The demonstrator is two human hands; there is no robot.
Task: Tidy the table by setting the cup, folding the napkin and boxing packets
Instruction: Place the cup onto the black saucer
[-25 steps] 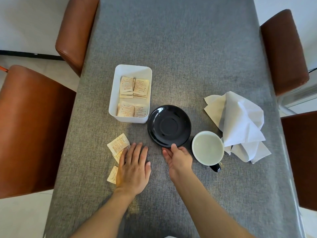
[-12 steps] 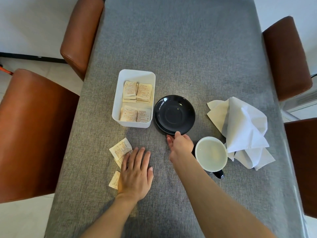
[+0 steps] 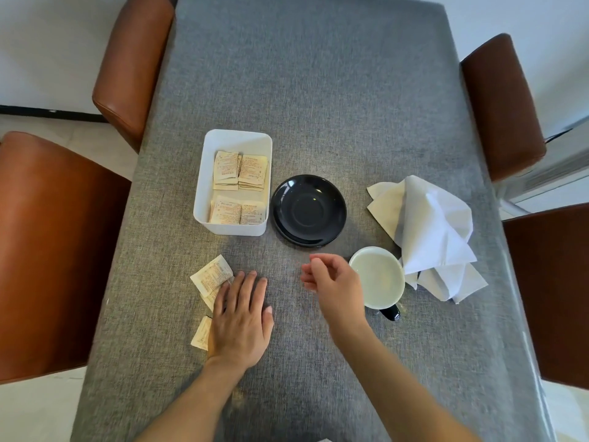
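Note:
A black saucer (image 3: 308, 210) lies mid-table beside a white box (image 3: 204, 183) that holds several beige packets (image 3: 240, 169). Loose packets (image 3: 210, 275) lie on the cloth nearer me, partly under my left hand (image 3: 240, 317), which rests flat with fingers apart. A cup (image 3: 377, 277), pale inside with a black handle, stands right of my right hand (image 3: 333, 282). That hand hovers just left of the cup's rim, fingers loosely curled, holding nothing. A crumpled white napkin (image 3: 433, 231) lies to the cup's right, touching its rim.
The grey cloth-covered table (image 3: 318, 90) has brown leather chairs on both sides: two on the left (image 3: 47, 250) and two on the right (image 3: 500, 103). The table's edges lie close to the chairs.
My right hand has let go of the saucer's near edge and drawn back toward the cup. The saucer now lies farther from me, next to the box. My left hand stays put.

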